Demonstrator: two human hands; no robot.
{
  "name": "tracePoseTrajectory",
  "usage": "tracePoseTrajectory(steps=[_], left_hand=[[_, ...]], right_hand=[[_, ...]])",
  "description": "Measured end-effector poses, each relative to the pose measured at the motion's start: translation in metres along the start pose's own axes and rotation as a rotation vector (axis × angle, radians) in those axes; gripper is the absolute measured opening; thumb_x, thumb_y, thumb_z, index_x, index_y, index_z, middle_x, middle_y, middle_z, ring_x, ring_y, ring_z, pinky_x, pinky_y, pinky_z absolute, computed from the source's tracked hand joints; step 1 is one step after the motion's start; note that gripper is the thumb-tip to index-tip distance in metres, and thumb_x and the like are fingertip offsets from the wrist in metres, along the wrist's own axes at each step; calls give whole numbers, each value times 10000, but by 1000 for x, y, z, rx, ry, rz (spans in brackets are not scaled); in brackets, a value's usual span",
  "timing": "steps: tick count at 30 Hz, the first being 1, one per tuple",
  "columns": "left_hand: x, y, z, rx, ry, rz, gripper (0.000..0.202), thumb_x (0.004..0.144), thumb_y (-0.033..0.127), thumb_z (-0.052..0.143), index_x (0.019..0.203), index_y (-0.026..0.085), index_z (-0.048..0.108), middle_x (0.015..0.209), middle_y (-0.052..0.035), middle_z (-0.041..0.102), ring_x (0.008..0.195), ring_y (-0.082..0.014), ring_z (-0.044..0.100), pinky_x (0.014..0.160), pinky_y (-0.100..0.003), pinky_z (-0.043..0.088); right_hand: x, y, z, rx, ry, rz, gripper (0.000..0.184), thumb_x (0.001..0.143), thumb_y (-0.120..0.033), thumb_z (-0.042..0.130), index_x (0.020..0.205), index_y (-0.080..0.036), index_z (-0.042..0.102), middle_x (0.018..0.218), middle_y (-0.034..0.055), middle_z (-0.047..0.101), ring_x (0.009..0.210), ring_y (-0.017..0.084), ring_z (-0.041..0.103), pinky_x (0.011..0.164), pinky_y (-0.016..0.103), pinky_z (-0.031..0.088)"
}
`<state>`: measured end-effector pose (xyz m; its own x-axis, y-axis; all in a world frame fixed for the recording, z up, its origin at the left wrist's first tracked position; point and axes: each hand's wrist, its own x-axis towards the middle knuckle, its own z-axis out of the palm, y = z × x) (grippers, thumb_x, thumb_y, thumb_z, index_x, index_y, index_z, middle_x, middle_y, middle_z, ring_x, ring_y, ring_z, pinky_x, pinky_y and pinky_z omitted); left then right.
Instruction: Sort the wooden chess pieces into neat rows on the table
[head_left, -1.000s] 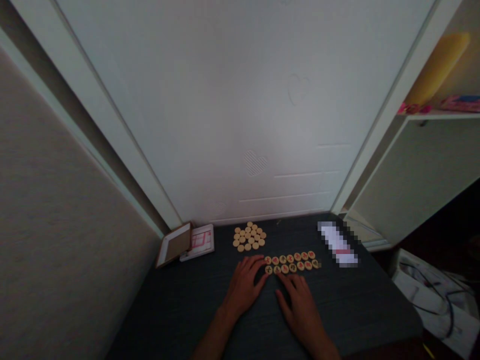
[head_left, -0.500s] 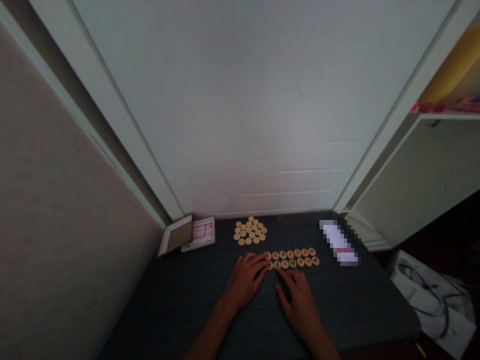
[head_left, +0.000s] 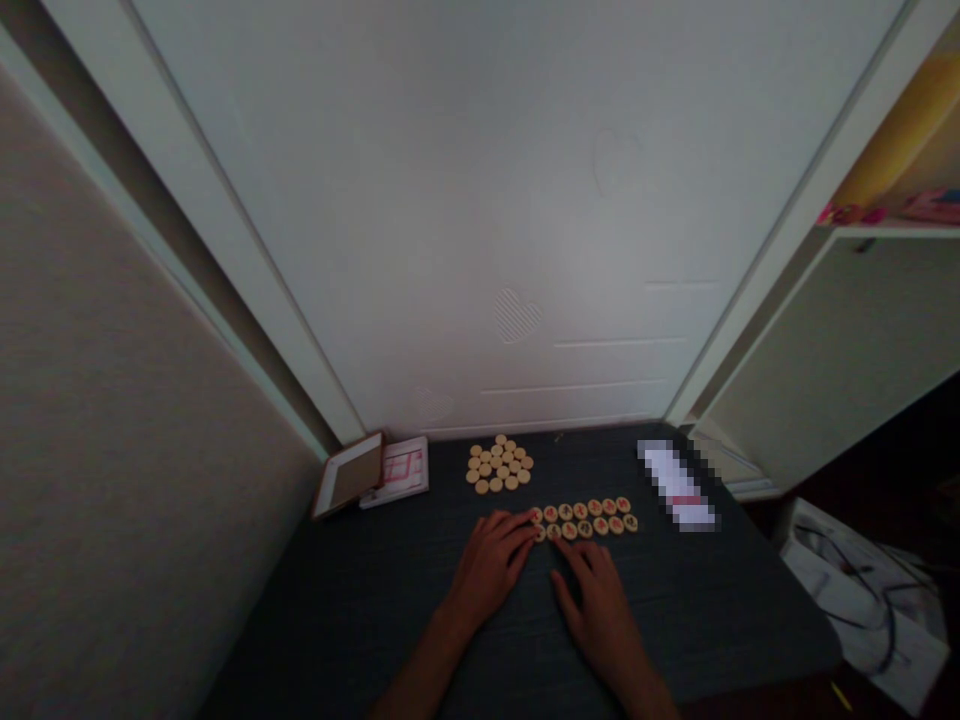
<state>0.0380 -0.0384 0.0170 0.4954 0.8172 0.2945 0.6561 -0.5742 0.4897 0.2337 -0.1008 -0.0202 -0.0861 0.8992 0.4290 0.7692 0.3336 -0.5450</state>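
Note:
Two rows of round Chinese chess pieces (head_left: 586,529), face up with red or dark characters, lie side by side on the dark table (head_left: 360,610). At the rows' left end, my left hand (head_left: 489,556) rests with its fingertips against the end pieces, fingers extended. My right hand (head_left: 595,585) lies just below the near row. Its index fingertip touches a piece near the left end, and the thumb is held apart. Neither hand grasps a piece. Farther back sits a loose cluster of plain, blank-side-up pieces (head_left: 500,464).
A wooden box lid or frame (head_left: 349,475) leans on a white box with red lines (head_left: 405,468) at the back left. A blurred-out pale object (head_left: 677,487) lies at the right. Behind the table stands a white panel (head_left: 480,220). A white box with cables (head_left: 862,600) is beyond the right edge.
Both hands hold almost the same place at the left end of the rows. The view has shifted very slightly; the pieces show no clear movement.

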Motion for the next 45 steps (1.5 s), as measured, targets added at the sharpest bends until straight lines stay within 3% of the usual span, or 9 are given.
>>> tracePoseTrajectory(steps=[7, 12, 19, 22, 26, 34, 38, 41, 45], left_hand=[[-1, 1, 1, -1, 32, 0, 286, 983, 193, 540, 1194, 331, 675, 1327, -10, 668, 1166, -255, 596, 978, -484, 463], [-3, -2, -3, 24, 134, 20, 271, 961, 218, 574, 1195, 313, 672, 1340, -29, 647, 1203, -254, 591, 1029, -480, 466], [12, -48, -34, 176, 275, -60, 276, 937, 223, 589, 1202, 261, 654, 1287, -59, 644, 1194, -273, 587, 1024, -478, 498], [17, -65, -40, 227, 272, -67, 242, 942, 233, 580, 1164, 241, 676, 1202, -70, 670, 1127, -267, 616, 985, -456, 517], [9, -71, -35, 298, 203, -56, 256, 949, 227, 567, 1174, 248, 689, 1167, -78, 676, 1087, -270, 629, 931, -451, 528], [-20, -58, -34, 275, 85, -16, 204, 965, 279, 575, 1115, 278, 714, 1234, -55, 709, 1115, -276, 641, 949, -460, 500], [-19, -43, -39, 180, 28, -42, 179, 936, 247, 612, 1074, 292, 716, 1127, -22, 756, 1035, -253, 684, 880, -404, 533], [-14, -27, -39, 58, 44, -80, 203, 895, 223, 654, 1078, 291, 711, 1093, -10, 764, 1006, -241, 698, 903, -390, 530], [-9, 2, -26, -263, 71, -112, 172, 892, 214, 649, 1038, 270, 722, 1098, -16, 757, 999, -202, 700, 900, -318, 543]], right_hand=[[-2, 1, 1, 35, 8, 15, 410, 972, -252, 534, 1378, -305, 523, 1109, 93, 638, 1030, 278, 628, 910, 475, 552], [-2, 2, 0, 69, 26, 27, 361, 973, -257, 539, 1332, -290, 562, 1126, 85, 653, 1055, 264, 631, 920, 441, 555], [-3, 4, -2, 127, 51, 29, 312, 974, -274, 547, 1280, -292, 604, 1051, 69, 685, 987, 252, 657, 877, 412, 571], [-3, 3, -2, 146, 56, 24, 292, 971, -271, 554, 1256, -288, 618, 1046, 69, 686, 985, 251, 658, 875, 412, 571], [-3, 1, -3, 157, 68, 28, 262, 973, -259, 552, 1223, -277, 631, 1033, 69, 688, 977, 247, 662, 870, 412, 570], [-1, -1, -7, 151, 89, 36, 223, 958, -268, 587, 1167, -279, 664, 997, 55, 703, 941, 244, 677, 849, 402, 576], [-1, -1, -7, 157, 58, 37, 221, 962, -256, 578, 1167, -274, 660, 1013, 59, 706, 958, 242, 674, 862, 405, 575], [-2, 0, -7, 160, 68, 33, 224, 967, -247, 565, 1171, -272, 654, 991, 57, 709, 943, 239, 680, 867, 410, 576], [-4, -2, -7, 189, 74, -9, 264, 964, -235, 564, 1217, -278, 626, 1024, 53, 708, 957, 226, 685, 869, 380, 587]])
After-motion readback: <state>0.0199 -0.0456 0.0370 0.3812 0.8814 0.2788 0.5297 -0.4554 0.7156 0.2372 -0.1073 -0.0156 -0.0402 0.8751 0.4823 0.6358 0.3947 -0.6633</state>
